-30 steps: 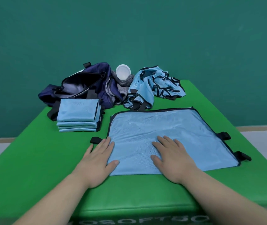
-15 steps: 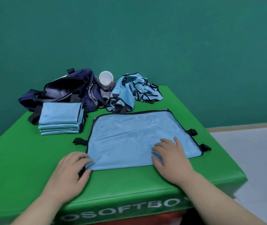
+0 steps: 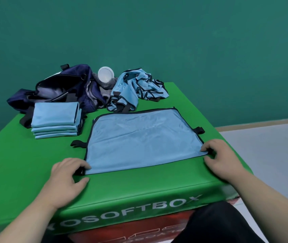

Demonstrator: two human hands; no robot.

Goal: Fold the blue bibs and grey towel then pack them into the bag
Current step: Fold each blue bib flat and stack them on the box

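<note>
left hand (image 3: 66,174) pinches bib (image 3: 139,137) near-left corner | right hand (image 3: 218,155) seemingly pinches near-right corner

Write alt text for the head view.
The left hand and right hand pinch the near corners of a blue bib spread flat on a green table. Behind it lie a stack of folded bibs, an open navy bag and crumpled bibs.

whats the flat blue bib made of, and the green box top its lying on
Flat blue bib: looks like thin synthetic mesh, probably polyester. It shows a fine grid texture, a slight sheen and black bound edges.
Green box top: likely smooth vinyl or coated fabric over padding. It has a faint gloss, a soft rounded front edge and white printed lettering.
Neither is certain by sight alone.
</note>
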